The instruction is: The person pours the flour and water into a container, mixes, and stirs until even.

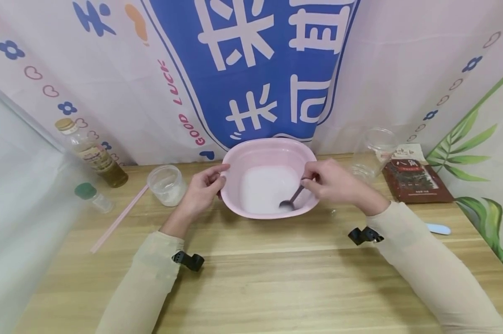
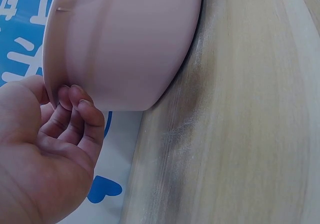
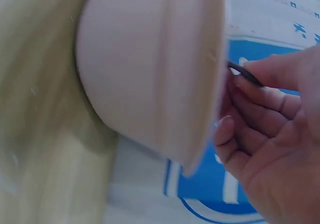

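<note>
basin: pink plastic basin [image 1: 272, 153] stands on the wooden table [image 1: 276, 278], near the back edge, centre of the head view; inside is white liquid or powder, I cannot tell which
left hand: left hand [image 1: 203, 188] grips the basin's left rim; in the left wrist view the fingers [image 2: 75, 108] curl under the rim and touch the outer wall, thumb is over the top edge. Judged: it holds the basin steady so it does not slide or turn while the other hand works inside
right hand: right hand [image 1: 331, 181] is at the right rim and pinches the handle of a dark spoon [image 1: 291, 199] btw thumb and fingers; right wrist view shows the thin handle [image 3: 245, 73] passing over the rim into the closed fingers
spoon: tilted, bowl end down in the white content, near the right-front wall; handle leans out to the right. Judged: angle fits stirring or scraping along the bottom
left of basin: clear plastic cup [image 1: 167, 184] w/ white residue, just beside the left hand; pink straw [image 1: 119, 218] lies flat; bottle w/ gold cap [image 1: 90, 153] and small green-cap jar [image 1: 90, 195] are further left
right of basin: empty clear cup [image 1: 374, 150], dark red packet [image 1: 416, 178], small blue thing [image 1: 439, 228] near the right sleeve
wrists: black camera clip on each sleeve
</note>
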A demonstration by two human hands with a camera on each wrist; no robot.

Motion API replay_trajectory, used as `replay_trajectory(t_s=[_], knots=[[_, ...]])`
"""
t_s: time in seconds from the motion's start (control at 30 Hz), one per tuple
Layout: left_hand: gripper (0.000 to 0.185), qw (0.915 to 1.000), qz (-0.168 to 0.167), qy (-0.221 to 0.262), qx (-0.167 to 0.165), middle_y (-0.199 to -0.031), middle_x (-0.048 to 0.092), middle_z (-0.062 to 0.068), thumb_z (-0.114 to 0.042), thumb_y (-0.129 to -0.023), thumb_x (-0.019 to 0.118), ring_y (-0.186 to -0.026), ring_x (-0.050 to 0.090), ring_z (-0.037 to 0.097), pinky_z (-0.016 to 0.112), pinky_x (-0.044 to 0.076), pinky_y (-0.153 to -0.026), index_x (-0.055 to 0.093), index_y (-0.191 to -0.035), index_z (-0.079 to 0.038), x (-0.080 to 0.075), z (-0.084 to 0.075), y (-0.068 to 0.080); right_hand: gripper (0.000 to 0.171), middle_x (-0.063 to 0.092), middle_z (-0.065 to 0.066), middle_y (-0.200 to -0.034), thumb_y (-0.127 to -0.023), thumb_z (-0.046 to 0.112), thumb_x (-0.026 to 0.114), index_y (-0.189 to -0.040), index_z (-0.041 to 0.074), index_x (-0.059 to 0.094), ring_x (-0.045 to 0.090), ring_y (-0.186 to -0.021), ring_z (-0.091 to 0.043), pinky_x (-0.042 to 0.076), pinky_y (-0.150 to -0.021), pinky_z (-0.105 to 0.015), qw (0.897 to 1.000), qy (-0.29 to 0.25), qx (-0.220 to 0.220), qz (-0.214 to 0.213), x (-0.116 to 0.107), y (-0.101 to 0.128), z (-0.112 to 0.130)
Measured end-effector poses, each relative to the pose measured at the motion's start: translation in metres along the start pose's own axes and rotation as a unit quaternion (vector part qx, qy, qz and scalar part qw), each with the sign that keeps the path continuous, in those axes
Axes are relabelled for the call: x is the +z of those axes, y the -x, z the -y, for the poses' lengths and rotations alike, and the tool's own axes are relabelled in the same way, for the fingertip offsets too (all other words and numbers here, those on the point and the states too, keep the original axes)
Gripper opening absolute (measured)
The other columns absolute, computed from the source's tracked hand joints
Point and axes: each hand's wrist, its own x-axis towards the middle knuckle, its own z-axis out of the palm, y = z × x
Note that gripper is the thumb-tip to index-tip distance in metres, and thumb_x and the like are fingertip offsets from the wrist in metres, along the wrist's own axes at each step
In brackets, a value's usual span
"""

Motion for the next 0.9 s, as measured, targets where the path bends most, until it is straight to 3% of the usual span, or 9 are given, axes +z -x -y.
replay_trajectory(t_s=[0.13,0.3,0.6,0.73,0.9], knots=[[0.043,1.0,0.0,-0.002,-0.001,-0.091,0.065,0.008,-0.011,-0.109,0.058,-0.073,0.063,0.012,0.029,0.06,-0.067,0.06,-0.151,-0.001,0.0,0.0,0.0,0.013,0.067,-0.001,-0.079,-0.1,0.008,0.07,-0.087,0.009,0.069,0.055,-0.072,-0.015,0.046,-0.065,-0.026,0.999,-0.047,0.017,-0.005,0.016,-0.004,0.002],[0.043,1.0,0.002,0.0,-0.001,-0.091,0.065,0.009,-0.01,-0.109,0.057,-0.073,0.063,0.013,0.029,0.06,-0.068,0.06,-0.151,-0.001,0.0,-0.001,0.0,0.009,0.071,-0.003,-0.084,-0.102,0.008,0.07,-0.093,0.006,0.073,0.054,-0.075,-0.018,0.044,-0.068,-0.028,0.998,-0.043,0.022,-0.046,0.029,-0.011,0.006],[0.043,1.0,0.001,-0.002,-0.002,-0.09,0.064,0.007,-0.01,-0.109,0.057,-0.073,0.062,0.012,0.029,0.06,-0.067,0.06,-0.151,-0.001,-0.001,-0.001,0.001,0.011,0.077,-0.012,-0.092,-0.102,0.005,0.068,-0.093,0.003,0.074,0.06,-0.081,-0.027,0.047,-0.074,-0.033,0.995,-0.015,0.043,-0.091,0.03,-0.019,0.003],[0.044,1.0,0.003,-0.002,0.0,-0.09,0.065,0.007,-0.01,-0.109,0.057,-0.073,0.062,0.012,0.029,0.061,-0.068,0.06,-0.151,-0.001,-0.001,-0.001,0.001,0.01,0.077,-0.014,-0.093,-0.102,0.006,0.068,-0.096,0.003,0.073,0.06,-0.084,-0.029,0.047,-0.075,-0.034,0.991,-0.038,0.054,-0.114,0.029,-0.02,0.002],[0.043,1.0,0.002,0.0,0.002,-0.09,0.065,0.008,-0.01,-0.109,0.057,-0.072,0.062,0.012,0.029,0.061,-0.068,0.06,-0.151,0.0,-0.001,-0.001,0.0,0.011,0.079,-0.015,-0.1,-0.103,0.009,0.068,-0.095,0.004,0.073,0.059,-0.086,-0.029,0.045,-0.079,-0.034,0.988,-0.075,0.073,-0.111,0.03,-0.027,0.011]])
